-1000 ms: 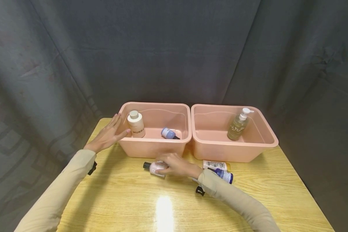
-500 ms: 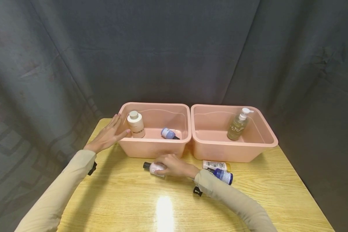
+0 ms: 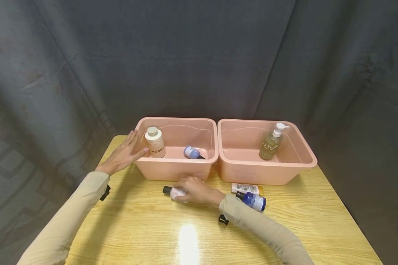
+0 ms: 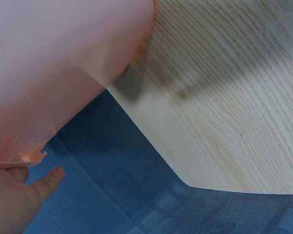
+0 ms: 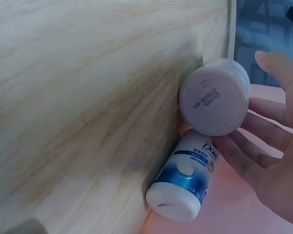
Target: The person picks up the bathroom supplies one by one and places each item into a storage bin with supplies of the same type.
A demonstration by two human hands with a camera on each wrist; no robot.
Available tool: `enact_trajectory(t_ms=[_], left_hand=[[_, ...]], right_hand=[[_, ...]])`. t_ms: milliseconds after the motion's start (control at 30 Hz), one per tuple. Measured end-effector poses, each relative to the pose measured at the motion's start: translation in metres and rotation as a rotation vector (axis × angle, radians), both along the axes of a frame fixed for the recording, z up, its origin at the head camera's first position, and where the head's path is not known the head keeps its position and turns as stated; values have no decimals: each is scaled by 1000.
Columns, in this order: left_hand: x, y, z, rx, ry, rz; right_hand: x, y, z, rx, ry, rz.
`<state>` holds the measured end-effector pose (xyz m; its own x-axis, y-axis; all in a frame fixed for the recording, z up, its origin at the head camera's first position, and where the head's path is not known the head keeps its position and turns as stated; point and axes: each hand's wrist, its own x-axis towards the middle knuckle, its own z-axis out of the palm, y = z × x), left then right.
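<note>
My left hand (image 3: 122, 154) rests on the left rim of the left pink bin (image 3: 172, 169), fingers extended, also seen at the lower left of the left wrist view. My right hand (image 3: 195, 190) reaches over a pale pink bottle with black cap (image 3: 175, 193) lying on the table before that bin. In the right wrist view, the fingers (image 5: 266, 131) lie against the side of the pink bottle (image 5: 212, 100), while the thumb stands apart from it. Beside it there lies a white and blue Dove bottle (image 5: 185, 168), which the right hand hides in the head view.
The left bin holds a white MURRA bottle (image 3: 155, 142) and a small blue bottle (image 3: 192, 152). A pump bottle (image 3: 270, 145) stands in the right bin (image 3: 255, 173). On the table (image 3: 142, 221), a yellow-capped container (image 3: 244, 188) and dark blue bottle (image 3: 254, 201) lie near the right forearm.
My right hand has moved slightly left and now covers more of the pink bottle. The forearm has uncovered more of the dark blue bottle. My left hand has kept its place.
</note>
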<state>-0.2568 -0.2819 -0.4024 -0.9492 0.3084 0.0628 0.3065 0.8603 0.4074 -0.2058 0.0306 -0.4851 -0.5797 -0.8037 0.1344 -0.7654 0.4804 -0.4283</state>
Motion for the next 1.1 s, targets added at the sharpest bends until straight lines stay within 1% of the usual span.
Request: enact_trajectory(t_ms=[233,333,500,800,967,1100], left_hand=[[0,0,0,-4,0,5],[-1,0,-1,-7,2,5],[-1,0,0,-7,6,0],[0,-1,0,-5,-8,3],[0,-1,0,-10,-3,4],[0,0,0,-8,0,5]], right_hand=[[5,-5,-2,50,-3,22],[7,-8,-3,73,19,28],[7,-10,-5,78,61,43],[7,-11,-8,103,47,45],[7,-11,-8,116,55,46],[5,-11,-9,107,49,44]])
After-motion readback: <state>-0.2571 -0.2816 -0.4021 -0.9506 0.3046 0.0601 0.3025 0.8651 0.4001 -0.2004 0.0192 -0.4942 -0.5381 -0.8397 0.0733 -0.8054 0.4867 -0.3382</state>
